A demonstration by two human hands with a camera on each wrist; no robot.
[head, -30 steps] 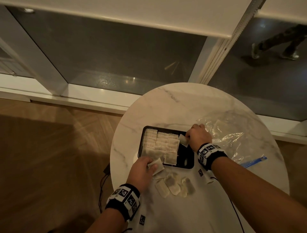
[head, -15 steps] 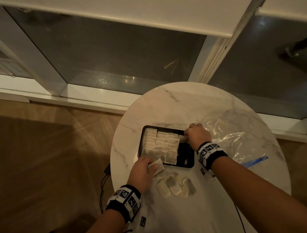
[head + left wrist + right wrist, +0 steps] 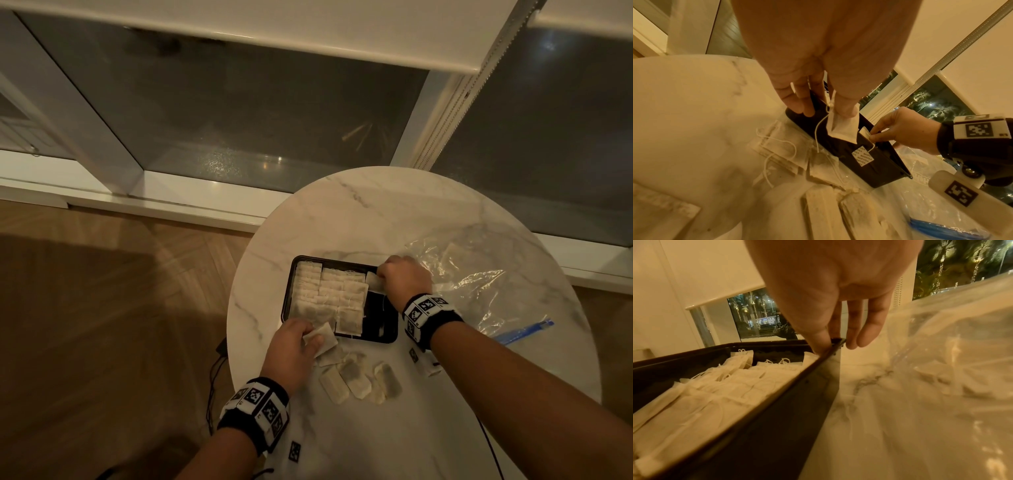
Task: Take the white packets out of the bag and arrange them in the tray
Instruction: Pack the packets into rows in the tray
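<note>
Both hands pinch packets at the tray [image 3: 388,337] on a round marble worktop [image 3: 359,219] (window behind, wood floor beside): left hand [image 3: 291,353], right hand [image 3: 406,279].

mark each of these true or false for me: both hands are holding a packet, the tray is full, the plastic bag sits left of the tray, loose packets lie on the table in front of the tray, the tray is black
1. Both hands hold a packet. True: the left hand pinches one packet and the right hand pinches another.
2. The tray is full. False: its right part is bare black.
3. The plastic bag sits left of the tray. False: it lies to the right of it.
4. Loose packets lie on the table on the person's side of the tray. True.
5. The tray is black. True.
</note>
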